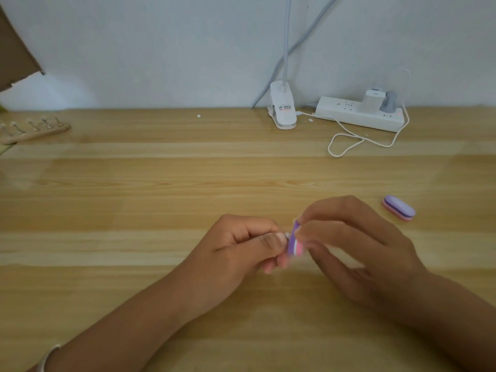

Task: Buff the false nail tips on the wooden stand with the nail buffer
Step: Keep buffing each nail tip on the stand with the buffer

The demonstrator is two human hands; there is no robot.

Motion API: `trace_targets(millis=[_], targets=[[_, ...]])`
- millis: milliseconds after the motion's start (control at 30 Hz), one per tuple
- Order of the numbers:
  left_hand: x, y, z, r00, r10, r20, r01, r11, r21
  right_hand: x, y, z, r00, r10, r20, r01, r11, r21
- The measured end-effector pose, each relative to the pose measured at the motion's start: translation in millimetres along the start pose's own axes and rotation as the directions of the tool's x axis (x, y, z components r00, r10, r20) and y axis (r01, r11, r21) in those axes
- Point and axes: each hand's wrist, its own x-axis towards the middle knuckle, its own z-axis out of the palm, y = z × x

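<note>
A small purple, white and pink nail buffer (294,244) stands on edge between my two hands above the middle of the table. My right hand (357,248) pinches it between thumb and fingertips. My left hand (241,251) has its fingers curled and pinches a small pale nail tip (285,235) against the buffer's left face; most of the tip is hidden by my thumb. The wooden stand (35,131) with several nail tips on pegs lies far off at the table's left edge, beyond both hands.
A second purple and pink buffer (399,207) lies on the table right of my hands. At the back stand a white clip lamp (282,108) and a white power strip (358,114) with a looping cable (349,143). A cardboard piece (16,57) hangs top left.
</note>
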Motion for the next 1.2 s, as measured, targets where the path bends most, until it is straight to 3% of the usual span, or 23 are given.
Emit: trace_targets(millis=[100, 200, 400, 533, 667, 867, 1033, 1133, 1200], targets=[[-0.1, -0.3, -1.0, 1.000, -0.023, 0.020, 0.023, 0.999, -0.031, -1.1, -3.4, 0.4, 0.998, -0.058, 0.026, 0.060, 0.997, -0.045], [1.1, 0.6, -3.6, 0.998, -0.062, 0.026, 0.063, 0.998, -0.028, 1.6, 2.5, -4.9, 0.999, -0.002, 0.041, 0.006, 0.996, -0.092], [1.8, -6.7, -5.1, 0.994, -0.101, 0.045, 0.103, 0.994, -0.025, 4.5, -11.7, 2.9, 0.999, -0.045, 0.028, 0.046, 0.998, -0.053], [2.3, -5.7, -4.7, 0.992, -0.083, 0.098, 0.092, 0.992, -0.091, 6.7, -3.4, -5.1, 0.999, 0.030, -0.012, -0.031, 0.997, -0.069], [1.8, -9.8, -4.3, 0.987, -0.118, 0.113, 0.135, 0.979, -0.152, 4.4, -13.0, 2.3, 0.999, -0.043, 0.009, 0.044, 0.998, -0.037], [2.1, -7.8, -8.6, 0.976, -0.110, 0.190, 0.162, 0.945, -0.284, 6.3, -9.4, -2.4, 0.999, 0.037, -0.027, -0.038, 0.996, -0.076], [3.6, -8.8, -10.6, 0.963, -0.150, 0.223, 0.212, 0.934, -0.287, 9.1, -6.1, -9.2, 1.000, 0.022, -0.007, -0.023, 0.991, -0.134], [2.8, -8.0, -9.3, 0.963, -0.139, 0.233, 0.206, 0.932, -0.299, 6.1, -13.9, -2.5, 1.000, -0.004, 0.000, 0.004, 0.999, -0.043], [2.2, -6.7, -9.7, 0.961, -0.140, 0.240, 0.209, 0.932, -0.295, 7.0, -11.4, -4.9, 1.000, -0.013, 0.012, 0.014, 0.997, -0.076]])
